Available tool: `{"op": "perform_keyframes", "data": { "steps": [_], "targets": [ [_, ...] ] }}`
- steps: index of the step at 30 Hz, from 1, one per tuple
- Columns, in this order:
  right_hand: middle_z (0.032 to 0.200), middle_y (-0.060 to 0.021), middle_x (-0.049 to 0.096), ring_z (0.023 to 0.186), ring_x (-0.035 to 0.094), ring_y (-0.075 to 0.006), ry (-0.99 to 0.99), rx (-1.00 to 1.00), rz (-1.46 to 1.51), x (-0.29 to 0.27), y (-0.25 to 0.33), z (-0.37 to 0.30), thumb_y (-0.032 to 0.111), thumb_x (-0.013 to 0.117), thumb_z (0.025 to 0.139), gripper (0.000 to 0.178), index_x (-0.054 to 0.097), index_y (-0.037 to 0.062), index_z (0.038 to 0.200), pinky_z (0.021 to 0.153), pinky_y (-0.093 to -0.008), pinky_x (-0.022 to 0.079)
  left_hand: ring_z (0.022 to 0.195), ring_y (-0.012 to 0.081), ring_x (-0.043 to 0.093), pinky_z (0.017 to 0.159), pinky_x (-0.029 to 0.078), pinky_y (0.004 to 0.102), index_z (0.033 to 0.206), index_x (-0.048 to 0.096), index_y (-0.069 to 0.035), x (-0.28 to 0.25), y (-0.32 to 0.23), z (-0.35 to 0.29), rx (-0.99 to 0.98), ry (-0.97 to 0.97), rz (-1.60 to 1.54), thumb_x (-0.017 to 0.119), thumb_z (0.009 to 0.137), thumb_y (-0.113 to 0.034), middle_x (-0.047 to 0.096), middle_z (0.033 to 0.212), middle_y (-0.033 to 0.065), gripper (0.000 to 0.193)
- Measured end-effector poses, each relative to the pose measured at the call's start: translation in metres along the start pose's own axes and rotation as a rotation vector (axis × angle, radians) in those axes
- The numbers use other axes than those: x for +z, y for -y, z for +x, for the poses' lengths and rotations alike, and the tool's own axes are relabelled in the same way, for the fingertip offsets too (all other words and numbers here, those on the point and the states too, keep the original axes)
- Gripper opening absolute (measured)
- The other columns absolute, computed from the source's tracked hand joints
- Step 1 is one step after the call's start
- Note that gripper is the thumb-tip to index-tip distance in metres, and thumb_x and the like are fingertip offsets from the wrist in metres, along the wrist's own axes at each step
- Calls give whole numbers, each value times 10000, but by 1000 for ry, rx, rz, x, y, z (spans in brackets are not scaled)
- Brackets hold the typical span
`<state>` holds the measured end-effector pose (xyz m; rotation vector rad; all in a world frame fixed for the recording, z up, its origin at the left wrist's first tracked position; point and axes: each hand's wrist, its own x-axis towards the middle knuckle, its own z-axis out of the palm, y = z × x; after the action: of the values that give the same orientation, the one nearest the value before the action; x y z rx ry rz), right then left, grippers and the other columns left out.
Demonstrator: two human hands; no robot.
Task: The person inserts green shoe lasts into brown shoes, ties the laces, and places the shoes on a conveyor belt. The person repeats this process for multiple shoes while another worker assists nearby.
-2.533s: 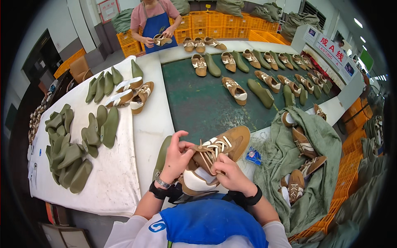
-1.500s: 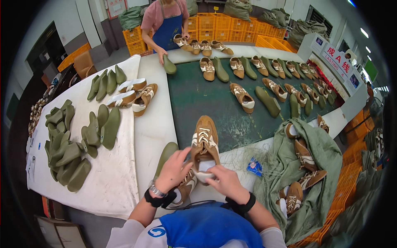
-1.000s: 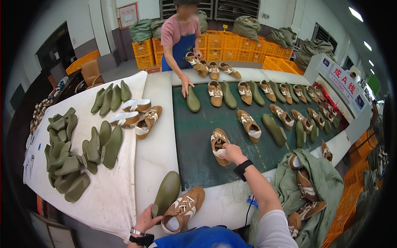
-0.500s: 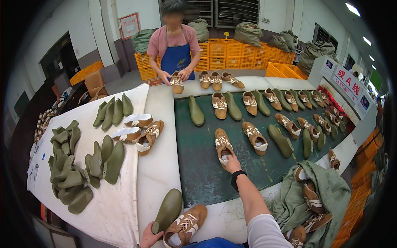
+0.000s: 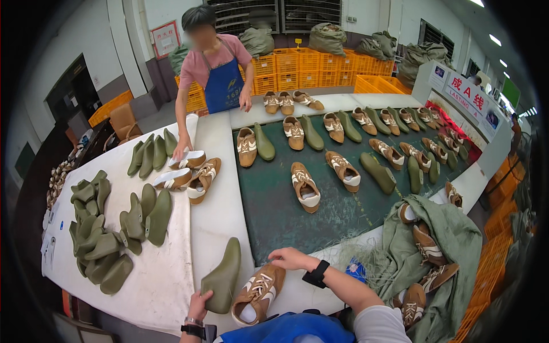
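My left hand [image 5: 198,304] is closed around the heel end of a green shoe last [image 5: 224,275], which stands tilted upward over the white table edge. Just right of it lies a brown and white lace-up sneaker [image 5: 258,294], toe pointing away from me. My right hand [image 5: 290,259] hovers at that sneaker's toe, fingers stretched out with nothing in them; whether they touch the toe I cannot tell. Beyond, a single sneaker [image 5: 305,187] sits on the dark green conveyor belt [image 5: 274,223], and another sneaker [image 5: 343,170] is to its right.
Across the table, a co-worker [image 5: 220,74] in a blue apron reaches to pale-lined shoes [image 5: 187,160]. Many green lasts [image 5: 103,247] lie on the left cloth. Sneakers and lasts line the belt. A green sack [image 5: 394,257] with sneakers lies at right; orange crates [image 5: 314,68] stand behind.
My right hand has let go of the belt sneaker and come back toward the near one. My left hand has tilted the last more upright. The co-worker put a sneaker on the belt and reached left.
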<state>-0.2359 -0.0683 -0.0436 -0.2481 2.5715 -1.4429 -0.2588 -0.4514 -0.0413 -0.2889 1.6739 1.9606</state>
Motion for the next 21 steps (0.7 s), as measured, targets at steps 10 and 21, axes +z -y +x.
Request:
{"op": "perform_keyframes", "data": {
  "steps": [10, 21],
  "targets": [
    [1237, -95, 551, 1103, 549, -178, -301, 104, 1430, 24, 76, 1, 346, 597, 913, 530, 448, 9, 1295, 927, -345, 470, 999, 135, 566, 869, 482, 289, 1273, 488, 37, 151, -87, -5, 420, 456, 499, 605, 892, -141, 600, 1142, 91, 437],
    [1156, -101, 620, 1012, 612, -224, -595, 348, 1456, -161, -106, -59, 416, 497, 948, 478, 514, 53, 1259, 884, -357, 501, 1039, 130, 579, 925, 462, 262, 1271, 499, 20, 138, -67, -15, -20, 571, 608, 582, 914, -101, 612, 1173, 90, 386]
  ]
}}
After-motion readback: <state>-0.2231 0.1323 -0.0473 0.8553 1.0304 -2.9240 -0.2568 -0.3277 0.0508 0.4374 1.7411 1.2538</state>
